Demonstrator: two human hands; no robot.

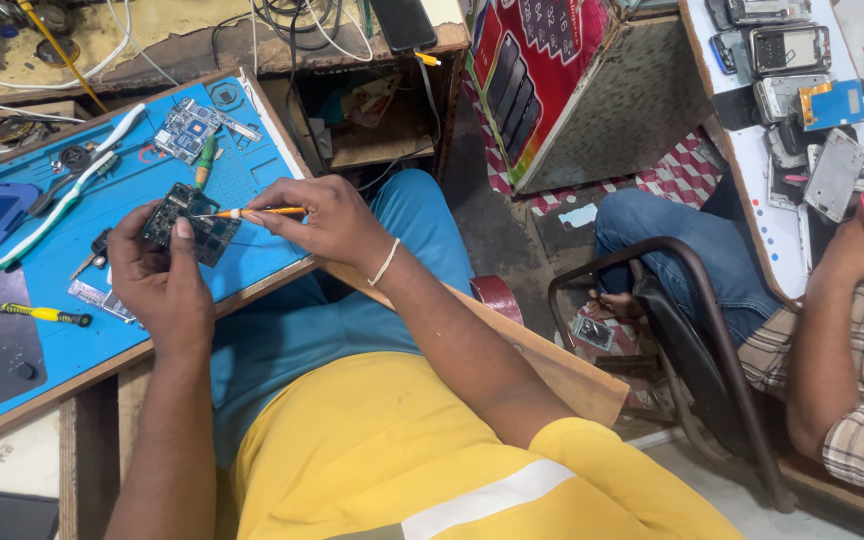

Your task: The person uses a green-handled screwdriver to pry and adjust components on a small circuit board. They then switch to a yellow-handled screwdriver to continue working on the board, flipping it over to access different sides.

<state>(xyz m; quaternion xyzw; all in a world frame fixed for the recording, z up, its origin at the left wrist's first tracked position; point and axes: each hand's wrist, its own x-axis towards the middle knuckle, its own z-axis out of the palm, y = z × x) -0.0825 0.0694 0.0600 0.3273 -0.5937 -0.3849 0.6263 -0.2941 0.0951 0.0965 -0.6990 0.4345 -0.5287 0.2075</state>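
Now left hand [157, 275] grips circuit board [190, 222]; right hand [324, 222] holds screwdriver [252, 212].

A blue mat [252, 170] is covering the wooden surface [572, 375], carrying a yellow-handled screwdriver [37, 313], white tweezers [62, 205], and a spare circuit board [187, 128].

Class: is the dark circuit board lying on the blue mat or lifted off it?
Lifted: the left hand holds the circuit board above the blue mat.
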